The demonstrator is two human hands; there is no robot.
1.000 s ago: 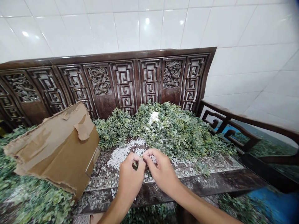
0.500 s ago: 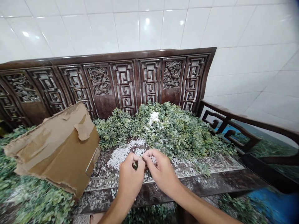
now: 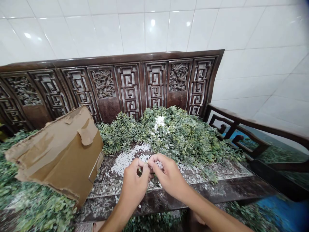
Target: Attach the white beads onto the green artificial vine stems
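Observation:
My left hand [image 3: 135, 176] and my right hand [image 3: 167, 172] meet over the bench seat, fingertips pinched together and touching. A bit of green leafy sprig [image 3: 139, 171] shows inside the curl of my left fingers; most of it is hidden. What lies between my right thumb and forefinger is too small to make out. Behind and left of my hands spreads a layer of small white round pieces [image 3: 123, 162]. Beyond them rises a heap of green leafy sprigs [image 3: 190, 135], with a cluster of white pieces [image 3: 159, 122] on top.
A torn cardboard box [image 3: 70, 158] stands tilted on the left, with more greenery [image 3: 48, 206] around it. The dark carved wooden bench [image 3: 108, 109] backs onto a white tiled wall [image 3: 130, 32]. Its armrest [image 3: 241, 124] is on the right. Blue material [image 3: 280, 209] lies lower right.
Both hands stay pinched together in nearly the same place. The fingers have shifted slightly, and the dark loop seen below them earlier no longer shows.

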